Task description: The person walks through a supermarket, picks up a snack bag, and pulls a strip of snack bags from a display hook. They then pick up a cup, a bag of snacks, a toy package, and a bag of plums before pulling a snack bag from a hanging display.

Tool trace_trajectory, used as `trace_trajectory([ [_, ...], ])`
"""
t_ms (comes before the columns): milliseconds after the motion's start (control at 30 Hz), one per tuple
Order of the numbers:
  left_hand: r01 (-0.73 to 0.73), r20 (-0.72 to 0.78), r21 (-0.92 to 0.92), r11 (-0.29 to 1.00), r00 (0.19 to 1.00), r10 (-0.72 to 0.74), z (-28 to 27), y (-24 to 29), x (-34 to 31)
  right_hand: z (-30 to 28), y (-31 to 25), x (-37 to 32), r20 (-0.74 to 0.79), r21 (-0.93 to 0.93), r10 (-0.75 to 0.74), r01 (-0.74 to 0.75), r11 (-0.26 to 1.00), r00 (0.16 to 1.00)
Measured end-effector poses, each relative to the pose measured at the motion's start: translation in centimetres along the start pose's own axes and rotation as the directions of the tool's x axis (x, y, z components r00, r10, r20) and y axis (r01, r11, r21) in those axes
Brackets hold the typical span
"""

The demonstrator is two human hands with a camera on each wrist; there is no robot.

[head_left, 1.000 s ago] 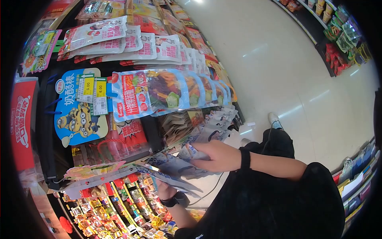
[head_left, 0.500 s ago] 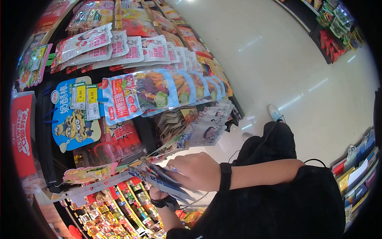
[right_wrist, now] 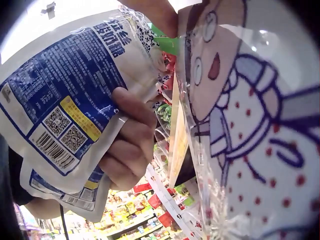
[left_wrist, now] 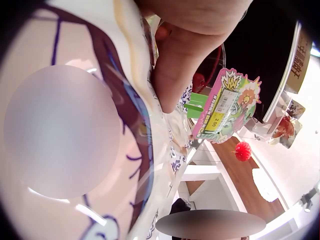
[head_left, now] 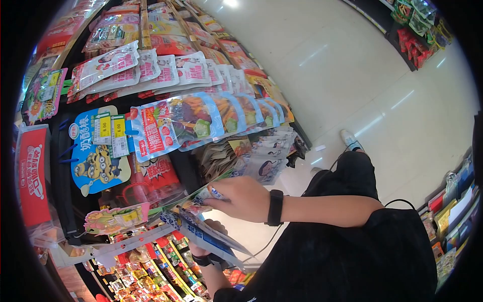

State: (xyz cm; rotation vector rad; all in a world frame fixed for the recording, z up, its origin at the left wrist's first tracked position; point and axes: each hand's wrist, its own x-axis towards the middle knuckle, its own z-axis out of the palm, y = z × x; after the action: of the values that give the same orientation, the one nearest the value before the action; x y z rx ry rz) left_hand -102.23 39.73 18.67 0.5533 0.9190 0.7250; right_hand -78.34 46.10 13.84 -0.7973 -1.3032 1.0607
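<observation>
My left hand (head_left: 201, 246), lower in the head view, grips several white packets with blue printed backs (head_left: 204, 234). In the right wrist view, its fingers curl round the blue-backed packets (right_wrist: 70, 95). Above it, my right hand (head_left: 244, 199) pinches the blue-patterned edge of a packet (head_left: 205, 194) beside the green hook. A packet with a cartoon girl (right_wrist: 250, 105) fills the right side of the right wrist view, its top edge by my right fingers (right_wrist: 157, 15). The green hook (left_wrist: 195, 105) carries a price tag (left_wrist: 225, 107) in the left wrist view. Packet film partly hides my fingertips.
Blue-edged packets (head_left: 201, 118) and white-and-pink packets (head_left: 193, 70) hang above my hands. A minion card (head_left: 100, 161) stands at the left. Similar girl-printed packets (head_left: 266, 166) hang behind my right hand. Another shelf (head_left: 412, 48) is across the floor.
My right hand has moved left and in beside the hook, away from the hanging girl-printed packets. My left hand still holds its packets, which now show more of their blue backs.
</observation>
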Motion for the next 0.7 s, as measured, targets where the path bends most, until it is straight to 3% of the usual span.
trace_trajectory([
  [100,0.018,-0.084,0.043,0.999,0.996,-0.014,0.4,0.3,0.0,0.0,-0.1,0.2,0.015,0.001,0.018,-0.018,1.0,1.0],
  [133,0.011,-0.01,-0.013,1.0,1.0,-0.011,0.1,0.1,0.2,0.0,-0.1,0.2,0.024,-0.001,0.028,-0.028,1.0,0.999],
  [233,-0.065,-0.047,0.025,0.998,0.997,0.066,1.0,-0.2,0.5,0.3,0.1,0.2,-0.034,-0.044,0.013,-0.015,0.999,0.999],
  [333,-0.005,-0.023,0.019,1.0,1.0,0.005,-1.0,-0.5,0.4,0.3,0.0,0.4,-0.075,-0.036,-0.007,0.005,0.999,0.997],
  [533,-0.025,-0.064,0.015,1.0,0.998,0.026,-1.5,-0.8,0.1,0.9,-0.1,0.5,-0.087,-0.047,-0.034,0.03,0.998,0.996],
  [633,-0.051,0.023,-0.036,0.998,0.998,0.052,-0.8,-0.8,0.7,1.2,0.0,0.7,-0.083,-0.04,-0.073,0.07,0.997,0.994],
  [700,-0.064,-0.012,-0.003,0.998,0.998,0.064,-0.9,-0.8,0.7,1.3,0.0,0.6,-0.077,-0.054,-0.098,0.094,0.994,0.992],
])
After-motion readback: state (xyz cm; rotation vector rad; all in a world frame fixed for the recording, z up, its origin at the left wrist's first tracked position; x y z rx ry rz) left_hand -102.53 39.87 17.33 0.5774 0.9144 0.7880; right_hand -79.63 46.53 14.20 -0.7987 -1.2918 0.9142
